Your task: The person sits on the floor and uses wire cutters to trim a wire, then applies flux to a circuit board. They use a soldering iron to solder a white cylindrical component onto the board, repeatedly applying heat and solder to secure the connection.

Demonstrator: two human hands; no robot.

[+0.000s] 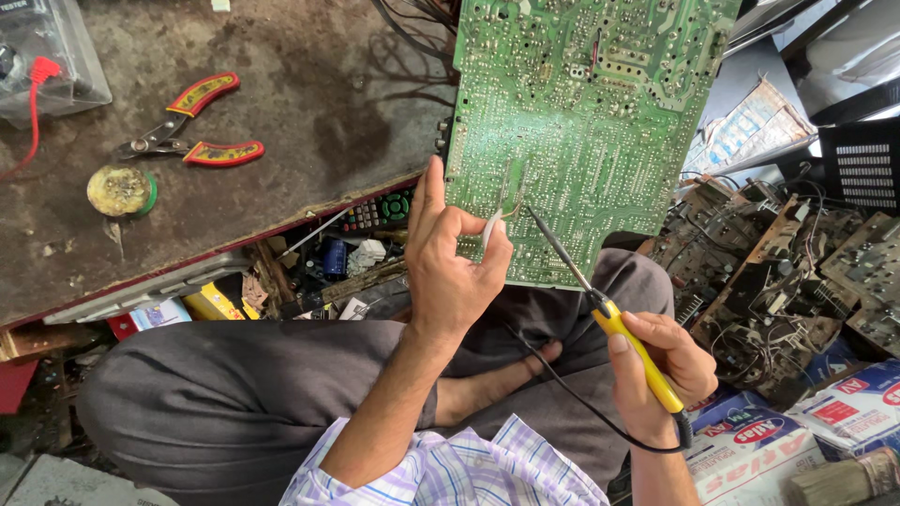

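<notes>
A yellow soldering iron (637,351) is gripped by the closed fingers of the right hand (656,370). A thin solder wire (491,228) is pinched by the left hand (450,258) against the green circuit board (581,122). Farther, red pliers (192,126) are lying on the dirty table (309,112).

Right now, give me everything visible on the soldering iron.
The soldering iron has a yellow handle, a slim dark metal shaft and a fine tip. The right hand grips the handle like a pen, and the iron slants up-left so its tip rests on the solder side of the green circuit board. A black cord leaves the handle's rear and loops across the lap. The left hand holds a thin whitish strand right beside the tip. No smoke or glow is visible.
</notes>
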